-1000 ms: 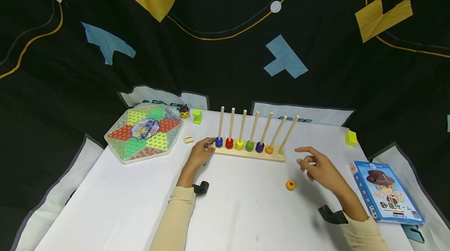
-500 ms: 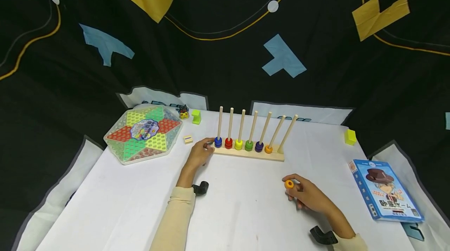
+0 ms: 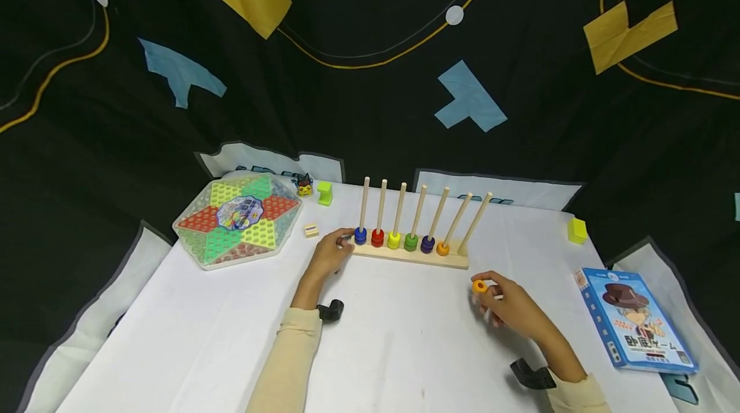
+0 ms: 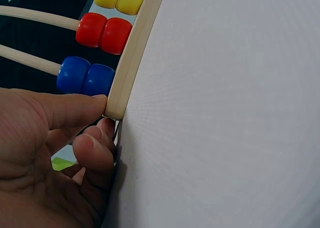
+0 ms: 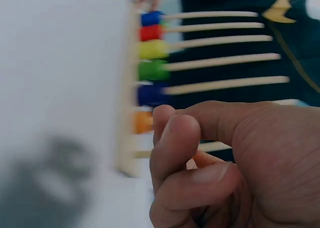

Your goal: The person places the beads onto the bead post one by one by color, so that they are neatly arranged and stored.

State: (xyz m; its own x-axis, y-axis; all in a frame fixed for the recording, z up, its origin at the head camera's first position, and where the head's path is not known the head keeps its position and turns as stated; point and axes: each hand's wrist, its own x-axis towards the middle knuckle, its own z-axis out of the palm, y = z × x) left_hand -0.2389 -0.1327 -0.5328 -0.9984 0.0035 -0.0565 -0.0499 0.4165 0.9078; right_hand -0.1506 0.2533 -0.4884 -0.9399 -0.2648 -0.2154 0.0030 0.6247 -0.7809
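Note:
A wooden peg rack [image 3: 410, 257] carries upright pegs with beads in blue, red, yellow, green, dark purple and orange. Blue, red and yellow show as pairs in the left wrist view; the peg at the right end is bare. My left hand [image 3: 331, 254] grips the rack's left end, the thumb beside the blue beads [image 4: 86, 77]. Between thumb and fingertips my right hand [image 3: 511, 304] pinches a loose orange bead [image 3: 479, 286], in front of the rack's right end. In the right wrist view that hand [image 5: 210, 158] hides the bead.
A hexagonal Chinese checkers board [image 3: 238, 220] lies at the left. Behind the rack's left stand a small figurine [image 3: 303, 184] and a green block [image 3: 325, 193], with an eraser-like piece [image 3: 311, 230] nearer. At the right are a yellow-green block [image 3: 577, 230] and a blue game box [image 3: 636, 320].
My right hand has come down to the orange bead on the table, taken it between the fingers and lifted it slightly toward the rack. The left hand stays at the rack's end.

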